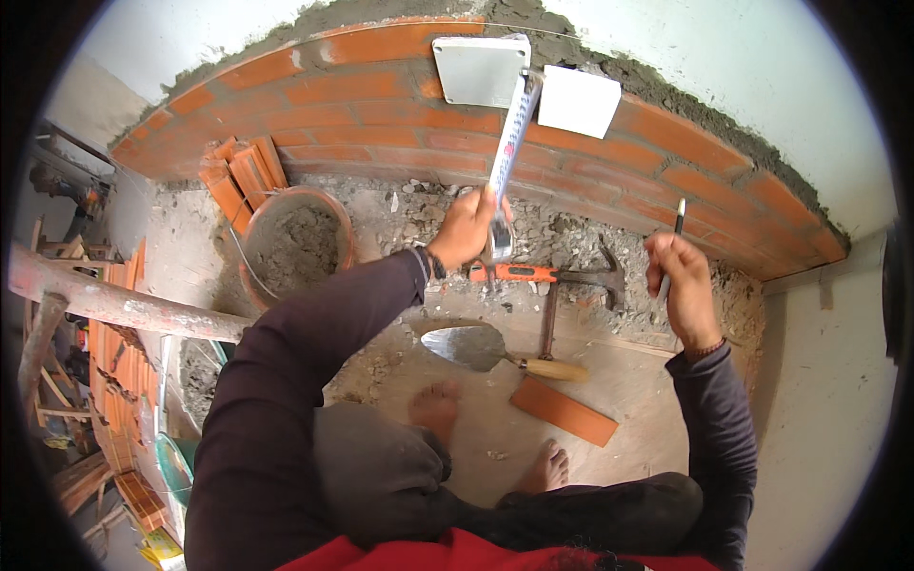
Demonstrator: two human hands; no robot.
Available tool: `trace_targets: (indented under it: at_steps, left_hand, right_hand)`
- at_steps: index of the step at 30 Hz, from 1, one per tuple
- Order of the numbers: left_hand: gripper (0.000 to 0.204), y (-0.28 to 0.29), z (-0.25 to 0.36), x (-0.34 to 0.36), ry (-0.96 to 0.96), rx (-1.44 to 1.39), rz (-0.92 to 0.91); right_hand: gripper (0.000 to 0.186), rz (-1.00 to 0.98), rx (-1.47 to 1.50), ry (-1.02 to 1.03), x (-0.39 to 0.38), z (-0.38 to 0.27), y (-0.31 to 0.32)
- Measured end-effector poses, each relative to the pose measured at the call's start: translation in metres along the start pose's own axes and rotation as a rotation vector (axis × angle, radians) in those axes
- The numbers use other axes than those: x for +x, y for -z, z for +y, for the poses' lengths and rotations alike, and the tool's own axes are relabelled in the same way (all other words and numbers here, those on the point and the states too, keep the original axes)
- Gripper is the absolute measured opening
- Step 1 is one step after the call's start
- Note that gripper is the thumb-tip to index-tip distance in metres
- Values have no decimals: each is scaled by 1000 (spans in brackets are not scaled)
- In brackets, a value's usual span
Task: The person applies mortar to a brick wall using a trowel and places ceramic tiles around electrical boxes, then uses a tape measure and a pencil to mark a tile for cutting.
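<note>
My left hand [464, 226] is closed on a tape measure [501, 236], its blade [514, 133] pulled out toward the brick wall [381, 109]. The blade's far end reaches between a white square cover plate [481, 71] and a white rectangular piece [579, 101] on the wall's upper part. Off to the right, my right hand [684, 281] grips a slim dark pencil [680, 217] with its pale end pointing up, apart from the wall.
Below the hands lie an orange-handled hammer [519, 273], a trowel [466, 346] and a loose brick [564, 410]. A bucket of mortar [252, 276] and stacked bricks [249, 176] stand left. A pale, stained pole [143, 303] crosses the left side. Rubble [419, 214] lines the wall's foot.
</note>
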State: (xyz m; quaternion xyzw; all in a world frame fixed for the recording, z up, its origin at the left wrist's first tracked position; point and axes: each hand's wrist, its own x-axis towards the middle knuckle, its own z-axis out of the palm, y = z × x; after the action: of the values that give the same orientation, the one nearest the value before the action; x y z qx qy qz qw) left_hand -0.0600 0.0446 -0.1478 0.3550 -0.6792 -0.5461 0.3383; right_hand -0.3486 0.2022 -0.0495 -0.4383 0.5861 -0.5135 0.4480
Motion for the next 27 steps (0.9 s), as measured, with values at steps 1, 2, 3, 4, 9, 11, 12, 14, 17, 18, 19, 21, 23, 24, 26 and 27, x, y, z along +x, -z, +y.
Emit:
trace_targets:
  at_steps: [1, 2, 3, 4, 9, 11, 12, 14, 17, 18, 19, 21, 23, 24, 26, 27]
  left_hand:
    - [45, 0, -5, 14, 3, -78, 47]
    - [44, -2, -13, 28, 5, -158, 87]
    - [43, -2, -18, 40, -64, -178, 128]
    - [45, -4, -22, 46, -53, -211, 138]
    - [49, -13, -25, 64, -68, -246, 192]
    - [48, -12, -29, 66, -67, -242, 196]
    - [47, -11, -30, 67, -59, -243, 190]
    - [46, -9, -31, 69, -65, -227, 199]
    - [47, -10, -29, 74, -97, -203, 231]
    - [47, -10, -27, 75, -96, -205, 231]
    - [47, -11, -26, 76, -95, -207, 231]
    - [46, -11, -25, 79, -102, -215, 242]
    - [46, -11, -23, 79, -96, -227, 246]
    - [46, -11, -22, 79, -93, -232, 247]
    - [46, -12, -21, 80, -99, -222, 252]
    - [46, -13, -21, 80, -102, -217, 254]
  right_hand:
    - [30, -10, -40, -22, -3, 7, 2]
    - [30, -11, -81, -46, -7, 13, 6]
    - [30, -8, -86, -75, -10, 21, 10]
    - [29, -5, -91, -103, -12, 29, 15]
    - [28, 17, -149, -195, -23, 54, 30]
    - [28, 8, -163, -223, -24, 61, 32]
    - [28, 3, -168, -238, -24, 63, 32]
    - [28, -17, -181, -244, -23, 66, 33]
    - [28, -29, -194, -259, -24, 67, 32]
    - [28, -28, -198, -266, -24, 67, 32]
    - [28, -35, -203, -276, -25, 68, 32]
    - [28, -51, -209, -294, -25, 72, 32]
    - [28, -56, -205, -297, -25, 73, 30]
    - [28, -58, -203, -298, -25, 74, 29]
    - [28, -67, -206, -298, -25, 74, 29]
    - [28, -71, -208, -298, -25, 74, 29]
